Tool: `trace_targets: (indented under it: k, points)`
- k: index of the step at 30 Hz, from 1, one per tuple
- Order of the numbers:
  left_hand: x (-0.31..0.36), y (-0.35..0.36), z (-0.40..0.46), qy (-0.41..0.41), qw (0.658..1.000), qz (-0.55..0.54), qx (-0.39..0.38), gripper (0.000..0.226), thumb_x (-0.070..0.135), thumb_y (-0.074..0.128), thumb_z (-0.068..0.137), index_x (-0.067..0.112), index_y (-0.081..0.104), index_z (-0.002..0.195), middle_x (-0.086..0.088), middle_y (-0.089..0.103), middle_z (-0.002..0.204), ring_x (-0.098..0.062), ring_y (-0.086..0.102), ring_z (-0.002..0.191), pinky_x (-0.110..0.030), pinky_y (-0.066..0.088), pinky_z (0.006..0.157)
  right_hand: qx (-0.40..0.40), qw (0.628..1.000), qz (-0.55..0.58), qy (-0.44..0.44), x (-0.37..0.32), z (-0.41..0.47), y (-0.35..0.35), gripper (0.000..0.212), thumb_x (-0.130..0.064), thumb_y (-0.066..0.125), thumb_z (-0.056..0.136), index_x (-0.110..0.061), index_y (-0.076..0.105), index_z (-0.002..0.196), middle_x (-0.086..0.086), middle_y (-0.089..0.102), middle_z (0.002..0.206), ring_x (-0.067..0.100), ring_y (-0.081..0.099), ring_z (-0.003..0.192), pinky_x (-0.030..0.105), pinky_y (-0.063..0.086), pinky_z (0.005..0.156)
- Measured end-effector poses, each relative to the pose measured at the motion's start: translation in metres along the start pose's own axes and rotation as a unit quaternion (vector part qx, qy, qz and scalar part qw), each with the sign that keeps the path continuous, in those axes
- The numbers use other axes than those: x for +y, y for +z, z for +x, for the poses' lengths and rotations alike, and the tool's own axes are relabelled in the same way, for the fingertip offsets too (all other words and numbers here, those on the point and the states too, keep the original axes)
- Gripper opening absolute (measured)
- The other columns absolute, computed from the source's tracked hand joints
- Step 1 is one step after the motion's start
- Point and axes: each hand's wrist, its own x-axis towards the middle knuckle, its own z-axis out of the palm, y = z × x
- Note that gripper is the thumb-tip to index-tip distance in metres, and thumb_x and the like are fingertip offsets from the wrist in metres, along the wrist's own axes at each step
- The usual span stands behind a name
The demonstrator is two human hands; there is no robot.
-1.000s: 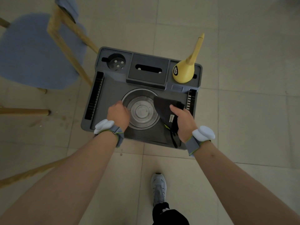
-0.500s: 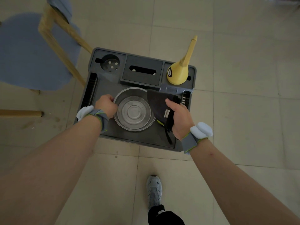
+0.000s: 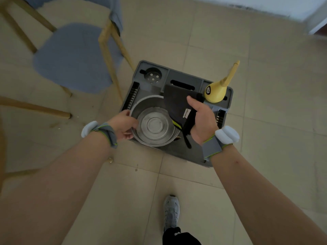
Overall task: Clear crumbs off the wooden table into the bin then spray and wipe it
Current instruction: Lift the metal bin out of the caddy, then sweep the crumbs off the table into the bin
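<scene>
A round metal basin [image 3: 154, 124] is held above a grey plastic caddy [image 3: 178, 151] that stands on the tiled floor. My left hand [image 3: 123, 127] grips the basin's left rim. My right hand [image 3: 202, 119] holds a folded black cloth [image 3: 177, 101] with a white tag and a yellow-green edge, draped over the basin's right side. A yellow spray bottle [image 3: 217, 89] with a long nozzle stands in the caddy's back right corner. The wooden table is out of view.
A chair with wooden legs [image 3: 110, 55] and a blue seat [image 3: 70, 55] stands to the left of the caddy. More wooden legs [image 3: 35, 108] cross the left edge. My grey shoe [image 3: 170, 211] is on the tiles below. A wall base [image 3: 247, 6] runs along the top right.
The basin has risen off the caddy floor in my left hand. My right hand has lifted with the cloth. The view has swung so the caddy now sits farther right and the chair shows more.
</scene>
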Motion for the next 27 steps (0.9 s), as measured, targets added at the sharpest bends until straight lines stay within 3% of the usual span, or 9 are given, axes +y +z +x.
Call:
trace_targets:
  k: [3,5,8,13,17,21,25,27]
  points:
    - [-0.021,-0.014,-0.025,-0.046,0.998,-0.039,-0.008,0.023,-0.006,0.04,0.084,0.015,0.048,0.08,-0.009,0.043,0.056,-0.018,0.036,0.042,-0.033,0.049,0.064,-0.024,1.0,-0.003,-0.003,0.007,-0.017,0.022,0.036,-0.017,0.052,0.1,-0.001,0.062,0.131,0.017,0.071,0.119,0.034,0.068,0.111,0.043,0.055,0.098]
    - [-0.052,-0.038,-0.051,-0.061,0.994,-0.09,0.007,0.019,-0.003,0.041,0.085,0.011,0.047,0.074,-0.009,0.044,0.065,-0.024,0.045,0.06,-0.047,0.052,0.086,-0.048,0.999,-0.002,0.005,0.025,-0.039,0.051,0.036,-0.017,0.052,0.101,-0.001,0.061,0.132,0.017,0.07,0.124,0.034,0.067,0.114,0.045,0.053,0.101]
    - [-0.094,-0.055,-0.074,-0.076,0.979,-0.19,0.023,0.015,-0.002,0.04,0.084,0.008,0.045,0.074,-0.011,0.043,0.072,-0.028,0.049,0.069,-0.055,0.049,0.097,-0.081,0.997,-0.014,0.011,0.049,-0.065,0.083,0.039,-0.02,0.051,0.101,-0.002,0.06,0.134,0.016,0.067,0.129,0.034,0.065,0.118,0.047,0.048,0.108]
    - [-0.177,-0.094,-0.119,-0.112,0.951,-0.287,0.023,0.014,0.003,0.046,0.081,0.013,0.043,0.072,-0.013,0.045,0.089,-0.032,0.053,0.083,-0.042,0.052,0.081,-0.141,0.989,-0.042,0.032,0.107,-0.109,0.143,0.041,-0.024,0.053,0.1,-0.005,0.059,0.136,0.013,0.066,0.132,0.033,0.064,0.12,0.049,0.046,0.109]
    - [-0.238,-0.123,-0.151,-0.113,0.945,-0.305,0.027,0.013,0.005,0.047,0.082,0.016,0.046,0.074,-0.009,0.044,0.077,-0.025,0.046,0.071,-0.035,0.048,0.072,-0.192,0.977,-0.076,0.051,0.16,-0.142,0.185,0.045,-0.024,0.054,0.1,-0.003,0.055,0.139,0.015,0.062,0.138,0.034,0.06,0.126,0.05,0.042,0.112]
    - [-0.283,-0.145,-0.173,-0.111,0.937,-0.329,0.027,0.013,0.005,0.047,0.082,0.016,0.053,0.085,-0.008,0.046,0.08,-0.024,0.047,0.072,-0.034,0.049,0.067,-0.223,0.968,-0.107,0.051,0.2,-0.172,0.214,0.08,-0.037,0.082,0.071,-0.004,0.055,0.14,0.016,0.062,0.137,0.036,0.059,0.126,0.051,0.043,0.111]
    - [-0.332,-0.174,-0.196,-0.103,0.928,-0.356,0.034,0.009,0.007,0.048,0.082,0.014,0.05,0.088,-0.009,0.045,0.082,-0.024,0.049,0.073,-0.034,0.051,0.068,-0.234,0.96,-0.145,0.054,0.246,-0.203,0.246,0.05,-0.028,0.064,0.091,-0.005,0.059,0.135,0.017,0.066,0.131,0.038,0.063,0.12,0.054,0.043,0.11]
    - [-0.343,-0.182,-0.203,-0.099,0.927,-0.36,0.036,0.008,0.008,0.048,0.083,0.015,0.05,0.088,-0.008,0.044,0.082,-0.024,0.049,0.073,-0.033,0.051,0.068,-0.224,0.96,-0.161,0.039,0.259,-0.21,0.257,0.051,-0.028,0.066,0.088,-0.005,0.061,0.133,0.018,0.067,0.128,0.039,0.063,0.12,0.054,0.044,0.11]
